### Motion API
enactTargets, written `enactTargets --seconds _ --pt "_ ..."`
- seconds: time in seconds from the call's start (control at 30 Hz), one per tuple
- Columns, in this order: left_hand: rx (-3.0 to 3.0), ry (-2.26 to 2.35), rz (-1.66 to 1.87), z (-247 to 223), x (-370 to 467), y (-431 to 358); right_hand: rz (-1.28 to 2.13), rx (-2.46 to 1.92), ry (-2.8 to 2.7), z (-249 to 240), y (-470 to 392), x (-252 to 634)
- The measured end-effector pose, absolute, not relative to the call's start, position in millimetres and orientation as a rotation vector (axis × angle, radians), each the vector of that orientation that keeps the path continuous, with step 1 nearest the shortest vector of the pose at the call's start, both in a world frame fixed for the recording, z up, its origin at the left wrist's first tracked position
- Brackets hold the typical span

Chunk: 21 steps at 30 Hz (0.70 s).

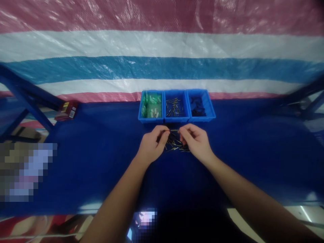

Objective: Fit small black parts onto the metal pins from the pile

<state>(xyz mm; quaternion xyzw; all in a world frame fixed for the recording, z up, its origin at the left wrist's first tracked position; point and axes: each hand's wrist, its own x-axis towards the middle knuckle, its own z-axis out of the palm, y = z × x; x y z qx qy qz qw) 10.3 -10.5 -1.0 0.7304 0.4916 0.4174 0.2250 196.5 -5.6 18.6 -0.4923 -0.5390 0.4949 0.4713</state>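
Between my two hands stretches a thin, brass-coloured rod (174, 130), roughly level. My left hand (150, 143) pinches its left end between thumb and forefinger, and my right hand (198, 141) pinches the right end. Fingertips cover both ends, so I cannot make out their shape. Just below lies a loose pile of similar slim metal rods (174, 147) on the blue table, partly hidden by my hands. Beyond my hands, the middle blue bin (177, 120) contains several more thin metal pieces.
The left blue bin (151, 120) holds small whitish pieces and green plastic; dark parts lie in the right bin (203, 119). A red box (66, 111) sits at the blue table's (101, 162) far left. Blue frame bars (27, 92) flank the table, with striped sheeting (162, 69) behind.
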Motion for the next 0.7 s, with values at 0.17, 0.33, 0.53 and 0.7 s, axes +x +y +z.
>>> enactTargets --seconds 0.17,0.33,0.53,0.7 --pt "2.032 1.391 1.157 -0.3 10.6 -10.0 1.152 -1.193 -1.199 16.0 -1.0 198.6" --pt "2.032 1.407 1.148 -2.3 11.6 -10.0 1.163 -1.148 -1.123 14.3 2.4 200.7" --pt "2.042 1.399 1.144 -4.9 11.1 -9.6 1.173 -0.997 -1.197 13.6 2.2 200.1" --pt "2.045 1.412 1.129 -4.0 11.7 -9.6 0.945 -1.246 -1.376 9.8 2.5 203.2"
